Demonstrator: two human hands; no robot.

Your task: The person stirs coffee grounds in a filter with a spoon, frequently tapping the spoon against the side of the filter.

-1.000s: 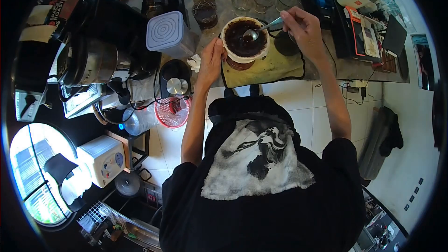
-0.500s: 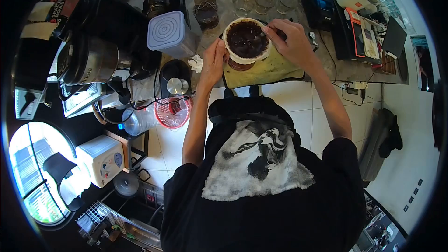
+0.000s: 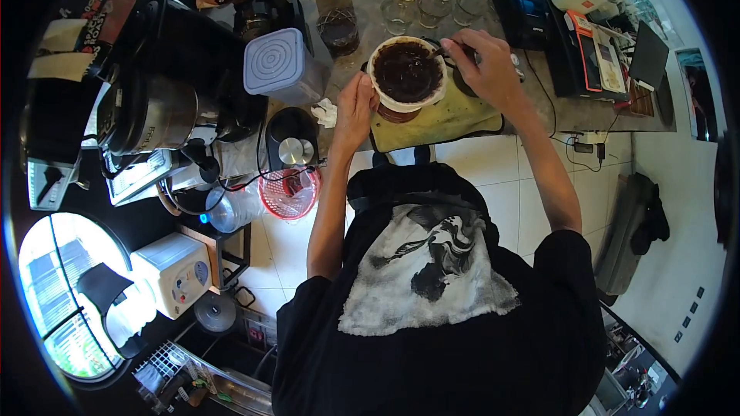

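Observation:
A pale cloth-like coffee filter (image 3: 441, 89) is filled with dark wet coffee grounds (image 3: 406, 71). Beneath it shows part of a brown vessel (image 3: 398, 116), on a yellow-green cloth (image 3: 455, 125) at the counter's front edge. My left hand (image 3: 358, 106) is closed on the filter's left side, apparently at a handle that its fingers hide. Over the right rim, my right hand (image 3: 486, 69) pinches a thin spoon (image 3: 438, 52); the spoon's lower end is hard to make out in the dark grounds.
Several small glasses (image 3: 434, 8) stand behind the filter, with a dark-filled glass (image 3: 338, 31) to their left. A lidded plastic container (image 3: 276, 62), crumpled tissue (image 3: 325, 113) and coffee machine (image 3: 158, 112) are on the left. A black printer-like box (image 3: 520, 14) is on the right.
My right hand has shifted slightly right and up, bringing the spoon from over the grounds toward the right rim. My left hand keeps its hold.

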